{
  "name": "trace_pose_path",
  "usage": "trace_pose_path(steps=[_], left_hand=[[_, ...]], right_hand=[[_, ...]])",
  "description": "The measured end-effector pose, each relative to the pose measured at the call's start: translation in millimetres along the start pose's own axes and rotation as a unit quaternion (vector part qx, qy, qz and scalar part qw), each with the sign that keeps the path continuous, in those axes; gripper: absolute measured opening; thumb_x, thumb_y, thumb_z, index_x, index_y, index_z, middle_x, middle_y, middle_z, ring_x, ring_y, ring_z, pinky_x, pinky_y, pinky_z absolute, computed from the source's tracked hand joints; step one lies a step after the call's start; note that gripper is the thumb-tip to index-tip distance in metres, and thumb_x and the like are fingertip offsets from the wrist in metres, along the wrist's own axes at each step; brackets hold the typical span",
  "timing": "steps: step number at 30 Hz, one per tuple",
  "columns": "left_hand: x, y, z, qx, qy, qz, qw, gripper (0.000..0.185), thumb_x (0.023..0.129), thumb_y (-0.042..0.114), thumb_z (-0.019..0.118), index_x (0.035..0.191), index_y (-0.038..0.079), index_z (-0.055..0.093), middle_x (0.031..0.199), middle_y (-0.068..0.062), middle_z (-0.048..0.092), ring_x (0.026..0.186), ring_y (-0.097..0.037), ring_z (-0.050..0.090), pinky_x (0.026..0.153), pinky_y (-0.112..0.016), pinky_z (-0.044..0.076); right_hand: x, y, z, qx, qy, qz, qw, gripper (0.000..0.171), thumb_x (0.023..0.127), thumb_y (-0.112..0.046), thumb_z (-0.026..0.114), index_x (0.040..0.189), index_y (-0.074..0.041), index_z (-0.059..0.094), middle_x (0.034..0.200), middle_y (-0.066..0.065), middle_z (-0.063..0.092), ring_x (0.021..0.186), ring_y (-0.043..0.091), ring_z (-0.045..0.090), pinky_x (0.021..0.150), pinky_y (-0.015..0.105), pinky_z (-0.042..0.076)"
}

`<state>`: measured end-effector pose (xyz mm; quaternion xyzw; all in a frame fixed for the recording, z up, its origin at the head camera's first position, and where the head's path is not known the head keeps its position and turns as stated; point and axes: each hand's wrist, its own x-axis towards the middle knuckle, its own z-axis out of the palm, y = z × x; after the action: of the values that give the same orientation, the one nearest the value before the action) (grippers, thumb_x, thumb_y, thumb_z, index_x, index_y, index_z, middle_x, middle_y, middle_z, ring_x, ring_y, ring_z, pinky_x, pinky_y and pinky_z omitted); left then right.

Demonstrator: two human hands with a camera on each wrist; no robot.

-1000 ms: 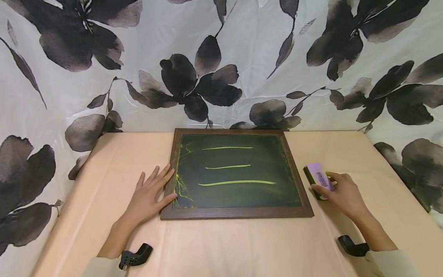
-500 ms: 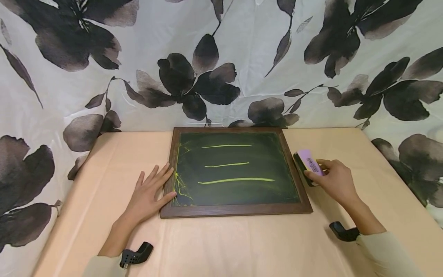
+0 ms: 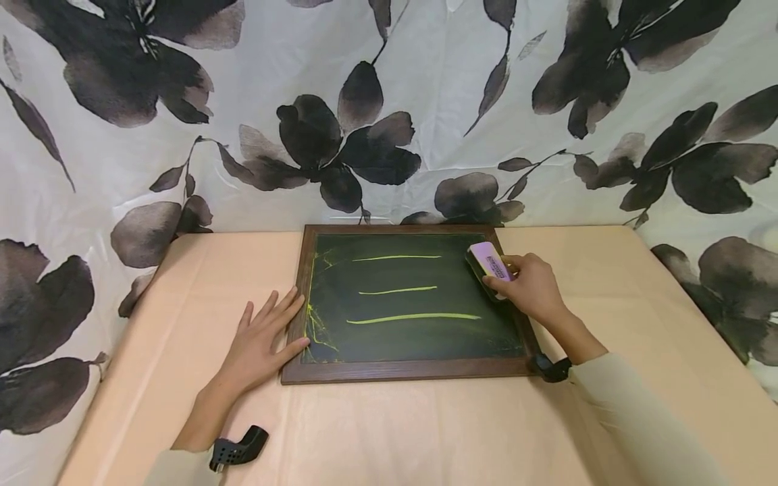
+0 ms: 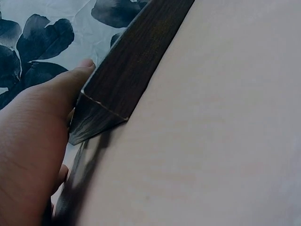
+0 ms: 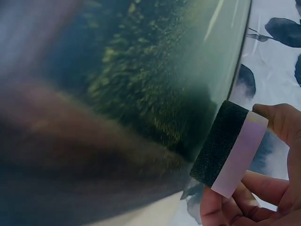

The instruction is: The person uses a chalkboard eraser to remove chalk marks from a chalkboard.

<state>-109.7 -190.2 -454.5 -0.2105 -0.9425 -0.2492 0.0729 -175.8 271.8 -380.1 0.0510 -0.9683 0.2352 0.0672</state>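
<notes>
while left grip (image 3: 260, 347) touches chalkboard (image 3: 401, 341), right (image 3: 533, 285) holds eraser (image 3: 489, 263).

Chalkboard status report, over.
Right grip holds eraser over chalkboard's right side. Left grip touches frame's left edge. Three yellow lines remain. Nothing seen between eraser and lines.

Yellow lines (image 3: 413, 317), dark green chalkboard (image 3: 395, 275)
I see a brown frame (image 3: 404, 370), lilac-and-black eraser (image 3: 491, 260), dark-flowered white backdrop (image 3: 452, 88).
</notes>
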Motion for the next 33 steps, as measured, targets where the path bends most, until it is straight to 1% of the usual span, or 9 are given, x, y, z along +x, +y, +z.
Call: trace_pose_path(steps=[3, 6, 10, 14, 17, 20, 26, 33], left_hand=[[-1.8, -1.9, -1.6, 0.002, 0.003, -0.004, 1.0, 0.074, 0.089, 0.049, 0.061, 0.15, 0.017, 0.036, 0.156, -0.003, 0.027, 0.142, -0.035, 0.019, 0.11, -0.062, 0.001], [-2.3, -3.2, -2.9, 0.003, 0.005, -0.005, 1.0, 0.073, 0.089, 0.05, 0.061, 0.15, 0.017, 0.036, 0.156, -0.003, 0.027, 0.142, -0.035, 0.019, 0.11, -0.061, 0.001], [-0.9, -3.7, -3.1, 0.005, 0.005, -0.003, 1.0, 0.073, 0.089, 0.05, 0.06, 0.15, 0.017, 0.036, 0.156, -0.003, 0.027, 0.142, -0.034, 0.02, 0.11, -0.061, 0.002], [2.7, -2.0, -2.4, 0.003, -0.002, -0.004, 1.0, 0.073, 0.089, 0.051, 0.06, 0.15, 0.018, 0.035, 0.156, -0.002, 0.026, 0.142, -0.033, 0.019, 0.11, -0.06, 0.001], [7.1, -0.6, -0.9, 0.002, -0.008, -0.002, 1.0, 0.073, 0.09, 0.053, 0.058, 0.15, 0.02, 0.035, 0.156, 0.0, 0.026, 0.143, -0.032, 0.018, 0.111, -0.059, 0.0], [9.8, -0.5, 1.7, 0.001, -0.013, -0.001, 0.9999, 0.072, 0.09, 0.053, 0.057, 0.151, 0.021, 0.034, 0.156, 0.001, 0.025, 0.143, -0.032, 0.018, 0.111, -0.059, 0.0], [6.3, -1.0, 4.4, 0.0, -0.028, -0.014, 0.9995, 0.072, 0.09, 0.055, 0.056, 0.151, 0.023, 0.034, 0.156, 0.001, 0.024, 0.143, -0.031, 0.017, 0.111, -0.059, -0.001], [4.0, -3.5, -2.5, 0.006, -0.021, -0.019, 0.9996, 0.072, 0.09, 0.054, 0.057, 0.15, 0.022, 0.035, 0.156, 0.0, 0.027, 0.143, -0.032, 0.018, 0.111, -0.06, 0.001]], right_hand=[[13.2, -5.7, 6.3, -0.01, -0.01, 0.002, 1.0, 0.057, 0.082, -0.031, 0.073, 0.12, 0.01, 0.062, 0.089, 0.021, 0.058, 0.079, 0.031, 0.05, 0.059, 0.038, 0.041], [23.1, -9.9, 10.8, -0.016, -0.013, 0.0, 1.0, 0.057, 0.082, -0.031, 0.073, 0.121, 0.01, 0.061, 0.09, 0.021, 0.06, 0.079, 0.031, 0.051, 0.062, 0.041, 0.042], [29.7, -12.5, 14.7, -0.024, -0.019, -0.002, 1.0, 0.057, 0.082, -0.032, 0.074, 0.121, 0.008, 0.062, 0.091, 0.022, 0.06, 0.079, 0.032, 0.052, 0.061, 0.044, 0.044], [29.1, -10.3, 15.0, -0.022, -0.024, 0.011, 0.999, 0.06, 0.081, -0.033, 0.075, 0.122, 0.008, 0.061, 0.095, 0.024, 0.059, 0.081, 0.033, 0.053, 0.061, 0.044, 0.045], [26.8, -5.9, 13.3, -0.009, -0.02, 0.024, 0.999, 0.057, 0.081, -0.031, 0.075, 0.119, 0.009, 0.062, 0.096, 0.024, 0.061, 0.082, 0.034, 0.055, 0.062, 0.042, 0.045], [24.9, -2.4, 12.2, 0.004, -0.02, 0.026, 0.999, 0.056, 0.081, -0.031, 0.075, 0.117, 0.009, 0.062, 0.094, 0.024, 0.063, 0.081, 0.034, 0.057, 0.061, 0.039, 0.044], [24.1, -0.1, 14.8, 0.01, -0.038, 0.023, 0.999, 0.058, 0.082, -0.031, 0.075, 0.12, 0.01, 0.06, 0.092, 0.023, 0.063, 0.078, 0.033, 0.057, 0.059, 0.036, 0.042], [32.7, -8.9, 19.3, 0.009, -0.036, 0.009, 0.999, 0.055, 0.082, -0.029, 0.075, 0.118, 0.01, 0.061, 0.089, 0.021, 0.063, 0.075, 0.032, 0.057, 0.056, 0.035, 0.041]])
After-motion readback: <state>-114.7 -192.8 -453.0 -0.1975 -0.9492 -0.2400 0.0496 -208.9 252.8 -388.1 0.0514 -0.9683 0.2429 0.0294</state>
